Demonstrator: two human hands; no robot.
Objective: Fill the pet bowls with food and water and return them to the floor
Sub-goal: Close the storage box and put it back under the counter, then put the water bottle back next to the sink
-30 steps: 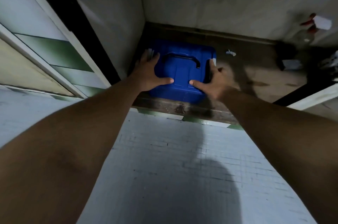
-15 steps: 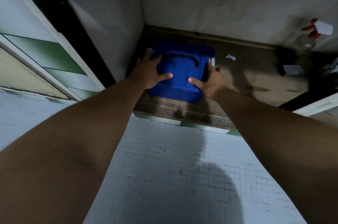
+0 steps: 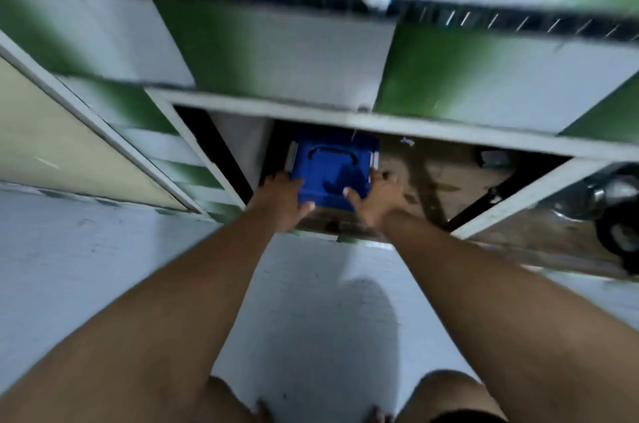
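A blue bin (image 3: pixel 332 173) sits in the left corner of a low cabinet (image 3: pixel 380 123). The left hand (image 3: pixel 281 201) and right hand (image 3: pixel 375 196) clasp its near corners, fingers spread. Likely the food store, being fetched; next, draw it out over the sill. The wall crowds its left; floor (image 3: pixel 311 301) behind lies open.

You face a low cupboard (image 3: pixel 345 118) with white framing and an open bay, its shelf (image 3: pixel 449 177) brown and stained. Green-and-white tiles (image 3: pixel 276 52) blur above. The floor (image 3: pixel 311 301) is pale, small-tiled and dim.
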